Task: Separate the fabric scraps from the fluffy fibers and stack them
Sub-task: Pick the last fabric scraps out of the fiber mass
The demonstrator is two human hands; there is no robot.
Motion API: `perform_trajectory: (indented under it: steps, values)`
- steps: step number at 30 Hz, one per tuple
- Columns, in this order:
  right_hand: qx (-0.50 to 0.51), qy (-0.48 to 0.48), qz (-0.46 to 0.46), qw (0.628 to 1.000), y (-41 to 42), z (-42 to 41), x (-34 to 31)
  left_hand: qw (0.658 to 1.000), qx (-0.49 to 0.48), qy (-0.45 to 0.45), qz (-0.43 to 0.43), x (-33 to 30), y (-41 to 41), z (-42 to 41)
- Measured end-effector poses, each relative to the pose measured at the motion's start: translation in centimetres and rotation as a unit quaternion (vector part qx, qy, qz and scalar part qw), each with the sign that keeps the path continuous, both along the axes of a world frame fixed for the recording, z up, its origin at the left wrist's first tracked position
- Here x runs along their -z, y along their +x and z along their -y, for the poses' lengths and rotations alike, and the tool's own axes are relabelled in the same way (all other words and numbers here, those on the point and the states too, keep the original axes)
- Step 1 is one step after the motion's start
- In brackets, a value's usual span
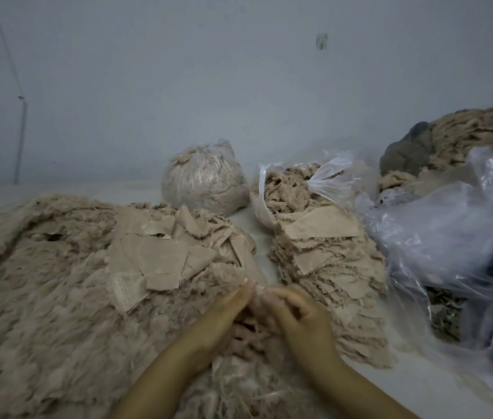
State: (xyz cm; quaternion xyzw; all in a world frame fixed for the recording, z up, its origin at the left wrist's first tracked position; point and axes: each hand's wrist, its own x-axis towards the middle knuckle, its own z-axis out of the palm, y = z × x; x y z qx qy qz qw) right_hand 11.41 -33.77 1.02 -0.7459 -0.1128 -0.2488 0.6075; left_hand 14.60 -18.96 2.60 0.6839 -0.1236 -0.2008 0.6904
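- While both hands are meeting low in the middle of the view, the left hand (pixel 224 313) and the right hand (pixel 296 316) are pinching one small tuft or scrap (pixel 254 290) between their fingertips, fingers curled inward; whether it is cloth or only fibre is too blurred to tell.
- The loose fabric scraps (pixel 160 255) are lying just beyond and to the left of the fingers, resting on top of the fluffy fibers (pixel 57 297), which are spreading left of and beneath both hands.
- The stacked scraps (pixel 327 261) are sitting beyond and to the right of the fingers, nearer the right hand, their long edges running roughly left to right and the pile stretching back toward the open bag (pixel 293 189).
- Judging from this, a freed piece is likely going rightward, so the right hand is the better placed to lay it.
- A tied bag of fibers (pixel 206 182) is standing well beyond the fingertips.
- Crumpled clear plastic (pixel 438 231) is covering whatever lies far right of the fingers; dark cloth beneath it is hard to make out.
- Both forearms are being cut off by the lower edge, and the palms are turned away.
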Motion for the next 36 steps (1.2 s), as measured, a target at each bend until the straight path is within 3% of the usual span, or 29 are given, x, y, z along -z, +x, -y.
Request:
perform_trajectory:
  steps: [4,11,14,17,19,22,26,32,36]
  values:
    - [-0.112,-0.178,0.058,0.976,-1.4,-1.2,1.0,0.977,-0.178,-0.105,-0.062,-0.4,0.8,-0.4]
    - [-0.186,-0.139,0.003,0.973,-1.5,-0.3,1.3,0.934,-0.288,-0.204,-0.065,-1.1,1.3,-1.2]
    - [-0.177,-0.177,-0.025,0.968,-1.3,0.0,1.2,0.939,-0.233,-0.238,-0.081,-1.6,1.7,-2.4]
    - [-0.059,-0.164,-0.077,0.982,-0.7,-0.1,0.7,0.963,-0.168,-0.196,-0.078,-1.1,1.3,-1.6]
    - [-0.043,-0.047,-0.195,0.979,-0.4,-0.2,0.2,0.973,-0.118,-0.188,-0.064,-0.4,0.9,-1.0]
    - [-0.149,0.138,-0.318,0.926,0.0,-0.4,0.3,0.988,-0.046,-0.148,-0.019,0.5,0.6,-1.0]
    - [-0.127,0.217,-0.297,0.921,0.1,0.0,0.5,0.997,0.002,-0.082,0.01,0.8,0.8,-1.4]
    - [-0.155,0.197,-0.247,0.936,-0.1,0.0,0.3,0.996,-0.026,-0.079,0.013,0.7,1.0,-1.5]
    - [-0.108,0.165,-0.258,0.946,-0.1,0.3,0.1,0.998,0.05,-0.024,0.043,1.2,0.8,-1.5]
